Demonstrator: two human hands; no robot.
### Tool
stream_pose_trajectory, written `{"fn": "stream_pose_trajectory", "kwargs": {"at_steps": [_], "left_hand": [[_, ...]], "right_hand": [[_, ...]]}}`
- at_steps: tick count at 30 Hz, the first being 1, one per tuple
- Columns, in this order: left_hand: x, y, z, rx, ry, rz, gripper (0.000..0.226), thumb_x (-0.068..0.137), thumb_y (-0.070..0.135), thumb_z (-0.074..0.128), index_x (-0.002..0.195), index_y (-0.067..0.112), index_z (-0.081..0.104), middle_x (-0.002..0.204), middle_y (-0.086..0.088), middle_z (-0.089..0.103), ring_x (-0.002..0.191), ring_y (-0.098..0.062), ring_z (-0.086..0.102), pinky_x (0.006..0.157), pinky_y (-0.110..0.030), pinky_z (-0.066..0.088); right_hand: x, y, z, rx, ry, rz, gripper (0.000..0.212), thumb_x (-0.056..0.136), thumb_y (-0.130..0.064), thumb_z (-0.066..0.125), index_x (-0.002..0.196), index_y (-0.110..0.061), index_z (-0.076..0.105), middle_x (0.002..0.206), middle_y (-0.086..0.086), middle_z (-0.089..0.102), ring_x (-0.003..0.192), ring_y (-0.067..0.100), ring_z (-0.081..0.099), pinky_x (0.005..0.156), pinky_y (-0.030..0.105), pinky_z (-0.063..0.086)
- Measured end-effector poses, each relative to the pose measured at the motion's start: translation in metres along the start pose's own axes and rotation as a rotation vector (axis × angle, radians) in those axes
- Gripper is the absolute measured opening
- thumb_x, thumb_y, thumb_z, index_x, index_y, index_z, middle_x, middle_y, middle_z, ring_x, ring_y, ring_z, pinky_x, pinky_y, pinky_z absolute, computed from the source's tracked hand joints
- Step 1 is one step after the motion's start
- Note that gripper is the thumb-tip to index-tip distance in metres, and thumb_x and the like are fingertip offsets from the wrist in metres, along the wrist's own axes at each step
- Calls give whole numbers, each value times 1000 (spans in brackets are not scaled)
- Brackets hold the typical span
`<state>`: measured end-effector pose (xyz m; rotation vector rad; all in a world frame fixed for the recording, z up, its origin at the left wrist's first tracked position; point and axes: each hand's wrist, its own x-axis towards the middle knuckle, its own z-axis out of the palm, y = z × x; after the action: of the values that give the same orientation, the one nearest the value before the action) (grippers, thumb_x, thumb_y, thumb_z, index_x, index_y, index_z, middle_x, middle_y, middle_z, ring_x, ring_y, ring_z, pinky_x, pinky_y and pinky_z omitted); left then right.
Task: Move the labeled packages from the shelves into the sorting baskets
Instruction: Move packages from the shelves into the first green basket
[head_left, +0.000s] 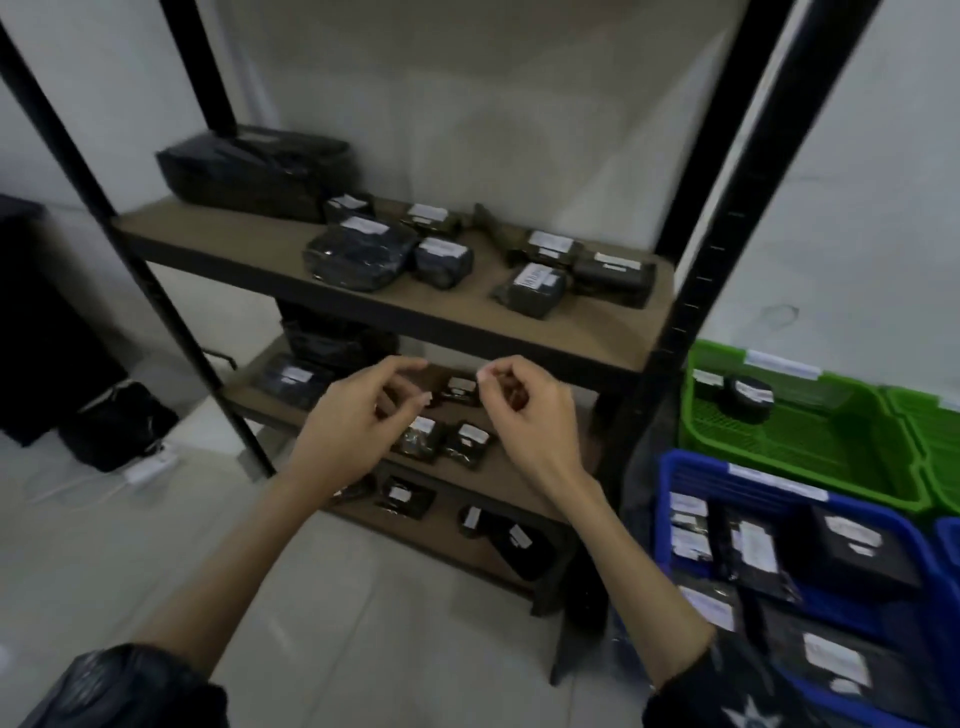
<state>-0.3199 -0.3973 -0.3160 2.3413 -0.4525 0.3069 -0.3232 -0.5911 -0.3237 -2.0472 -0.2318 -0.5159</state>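
Packages wrapped in black plastic with white labels lie spread over three tiers of a black-framed shelf unit (696, 291). The upper shelf (249, 244) carries one large package (260, 174) at its back left and a cluster of smaller ones, among them a flat labeled package (532, 288) near the front edge. More lie on the middle shelf, partly hidden behind the hands, and a few on the lowest shelf (441, 535).

Both hands hover in front of the middle shelf and hold nothing. The left hand (353, 426) has a loose, half-curled grip with the fingers apart; the right hand (524, 415) has its fingers drawn in more narrowly, thumb near the fingertips, also empty.

The likeliest trouble from here: the small packages on the middle shelf lie close together, two of them (441, 439) touching, so a reach for one could drag its neighbour off the edge. The wrapping looks slick, so a light pinch may slip. A package could also go into the wrong basket, since motion blur leaves the labels unreadable.

To the right stand a blue basket (691, 467), already holding several packages, and a green basket (810, 447) with a round one. The floor is pale tile, the walls white; a dark bag and a white power strip lie at the left.
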Motion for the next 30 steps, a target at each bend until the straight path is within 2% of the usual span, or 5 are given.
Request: {"fn": "stream_pose_trajectory", "kwargs": {"at_steps": [5, 11, 24, 28, 30], "left_hand": [[30, -71, -37, 4, 61, -25, 34, 87, 27, 63, 121, 28, 57, 100, 9, 61, 90, -8, 59, 80, -30, 52], [94, -156, -91, 44, 125, 8, 30, 89, 31, 61, 119, 29, 58, 108, 8, 55, 91, -4, 55, 70, -10, 39], [214, -300, -132, 82, -166, 116, 49, 75, 81, 43, 113, 51, 54, 111, 16, 53, 110, -13, 50, 95, -50, 42], [226, -312, -122, 37, -215, 162, 51, 72, 83, 41, 108, 51, 59, 113, 20, 52, 112, -14, 47, 96, -50, 41], [225, -319, -121, -15, -173, 157, 50, 70, 80, 44, 107, 50, 61, 113, 24, 52, 110, -12, 46, 95, -46, 39]], "right_hand": [[39, -16, 81, 2, -74, 51, 15, 89, -33, 57, 100, -25, 64, 78, -10, 61, 72, 4, 58, 67, 31, 53], [124, -29, 143, 12, 6, 89, 18, 91, -29, 58, 107, -23, 63, 83, -10, 61, 79, 4, 59, 75, 30, 54], [254, -22, 198, -353, -121, 331, 31, 87, -34, 62, 115, -19, 62, 112, 1, 54, 96, 11, 55, 88, 25, 41], [236, -24, 197, -290, 50, 341, 28, 88, -28, 63, 114, -17, 63, 108, -1, 52, 80, 0, 52, 73, 4, 42], [221, -24, 195, -299, 210, 410, 28, 87, -29, 65, 112, -17, 62, 105, 1, 56, 83, 4, 54, 75, 11, 47]]}}
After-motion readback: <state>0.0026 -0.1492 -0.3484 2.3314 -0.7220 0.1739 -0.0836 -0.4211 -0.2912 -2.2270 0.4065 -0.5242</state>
